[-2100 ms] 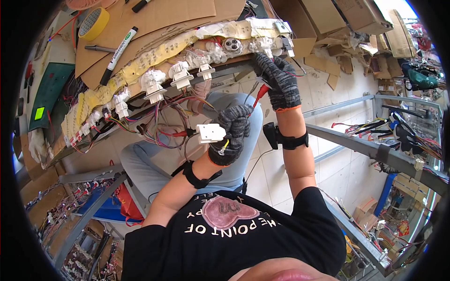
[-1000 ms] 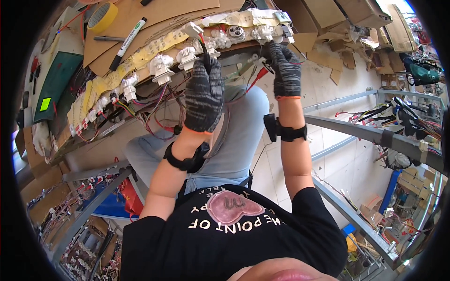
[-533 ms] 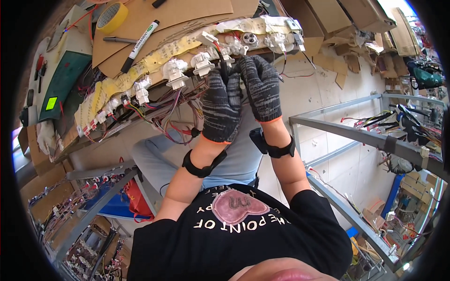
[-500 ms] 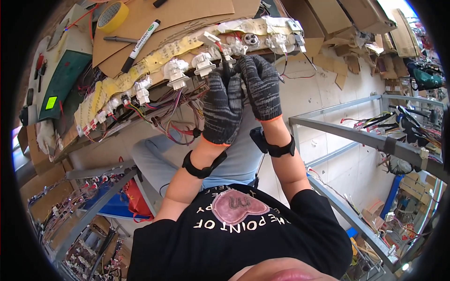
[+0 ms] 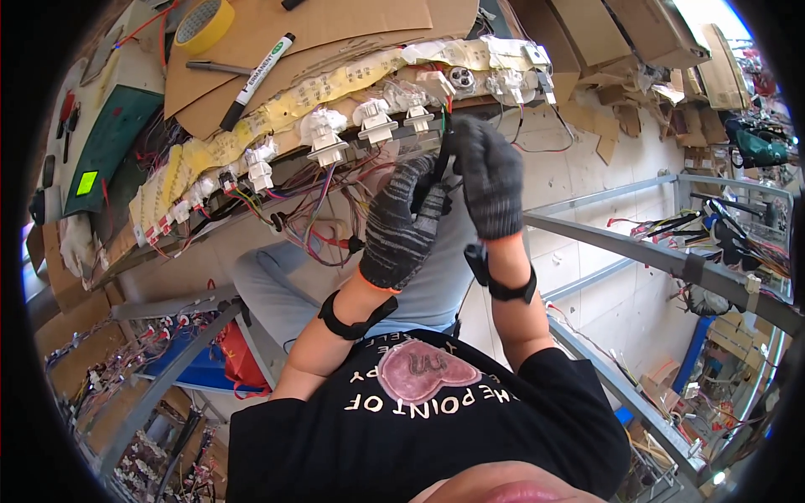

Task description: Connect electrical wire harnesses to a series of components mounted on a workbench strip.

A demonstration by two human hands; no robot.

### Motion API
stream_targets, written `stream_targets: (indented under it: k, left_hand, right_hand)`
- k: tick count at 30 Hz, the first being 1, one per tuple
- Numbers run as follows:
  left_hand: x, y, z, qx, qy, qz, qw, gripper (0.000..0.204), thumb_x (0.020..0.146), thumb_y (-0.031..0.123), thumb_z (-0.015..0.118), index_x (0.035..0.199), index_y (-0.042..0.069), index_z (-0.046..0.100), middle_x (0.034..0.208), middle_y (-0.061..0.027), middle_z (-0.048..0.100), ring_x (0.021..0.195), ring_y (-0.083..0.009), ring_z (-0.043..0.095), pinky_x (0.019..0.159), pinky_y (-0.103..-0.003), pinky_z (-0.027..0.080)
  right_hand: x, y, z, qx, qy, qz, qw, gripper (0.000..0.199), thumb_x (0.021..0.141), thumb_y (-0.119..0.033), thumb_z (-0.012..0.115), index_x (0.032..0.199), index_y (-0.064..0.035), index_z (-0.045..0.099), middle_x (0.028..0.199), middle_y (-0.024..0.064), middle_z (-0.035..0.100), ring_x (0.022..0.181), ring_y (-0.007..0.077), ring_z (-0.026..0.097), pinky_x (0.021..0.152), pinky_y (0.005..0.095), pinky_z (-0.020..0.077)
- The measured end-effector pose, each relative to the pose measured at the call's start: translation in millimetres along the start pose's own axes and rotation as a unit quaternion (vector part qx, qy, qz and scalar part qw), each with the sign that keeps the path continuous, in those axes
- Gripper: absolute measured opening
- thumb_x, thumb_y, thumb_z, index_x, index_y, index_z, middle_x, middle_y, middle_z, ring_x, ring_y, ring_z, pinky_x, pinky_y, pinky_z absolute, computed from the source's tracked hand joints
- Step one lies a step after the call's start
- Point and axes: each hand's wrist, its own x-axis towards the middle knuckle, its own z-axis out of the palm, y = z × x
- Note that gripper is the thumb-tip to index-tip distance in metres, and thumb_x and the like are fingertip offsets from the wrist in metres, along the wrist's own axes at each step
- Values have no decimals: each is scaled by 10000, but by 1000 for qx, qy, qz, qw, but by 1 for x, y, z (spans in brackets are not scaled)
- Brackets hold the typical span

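Observation:
Both my hands wear dark grey knit gloves with orange cuffs. In my left hand (image 5: 407, 220), closed fingers grip a black-wrapped wire bundle (image 5: 441, 163) below the board's edge. Coloured wires (image 5: 447, 113) run up from it to a white connector (image 5: 434, 84). Beside the bundle, my right hand (image 5: 486, 178) is slightly blurred, its fingers pinched close to the wires; what they hold is hidden. Left of these wires, white connectors (image 5: 377, 122) sit in a row on the harness board (image 5: 335, 88), which is covered with yellowish tape.
On cardboard (image 5: 335, 29) behind the board lie a black-and-white marker (image 5: 258, 81), a grey pen (image 5: 218, 67) and a yellow tape roll (image 5: 205, 25). Loose wires (image 5: 314, 222) hang from the board's front. A metal frame (image 5: 637, 245) stands at right, with boxes (image 5: 650, 33) behind.
My hands have moved slightly apart, the left down and the right to the right. The white connector above them has shifted right, and the black-wrapped bundle shows more between the hands.

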Motion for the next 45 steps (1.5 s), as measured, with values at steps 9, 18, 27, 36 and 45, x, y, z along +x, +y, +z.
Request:
stream_targets:
  k: [9,18,27,36,45]
  left_hand:
    - [2,-18,10,359,-28,159,919,348,799,95,453,1136,64,534,934,-130,572,882,-274,563,748,-382,456]
    - [5,-21,12,493,-123,251,824,253,799,132,443,1000,15,542,828,-140,576,782,-253,574,646,-365,476]
    - [5,-11,22,381,-100,245,886,162,765,112,481,885,19,539,748,-143,560,643,-271,566,540,-390,442]
    - [-4,-45,23,12,-149,35,988,234,926,189,427,970,23,585,606,-8,545,489,-85,532,447,-229,444]
    - [-6,-37,21,40,-140,33,989,231,928,185,423,959,28,589,595,5,523,499,-64,512,446,-226,423]
  right_hand:
    - [23,-23,6,-17,129,-156,979,306,883,-75,515,1183,-23,536,783,17,576,602,91,514,548,227,439]
    - [42,-4,-3,-3,76,-46,996,276,817,-103,608,1065,-16,524,812,92,581,622,160,551,552,276,468]
    - [43,-3,-6,-155,110,-76,979,276,793,-70,578,1059,2,582,890,197,606,820,337,585,738,386,466]
    - [56,2,-13,-81,40,-10,996,287,828,-63,541,1107,0,569,782,129,613,606,164,570,576,293,486]
    - [57,2,-10,-145,41,-47,987,365,776,3,554,1140,-11,550,776,138,600,574,205,543,559,323,469]
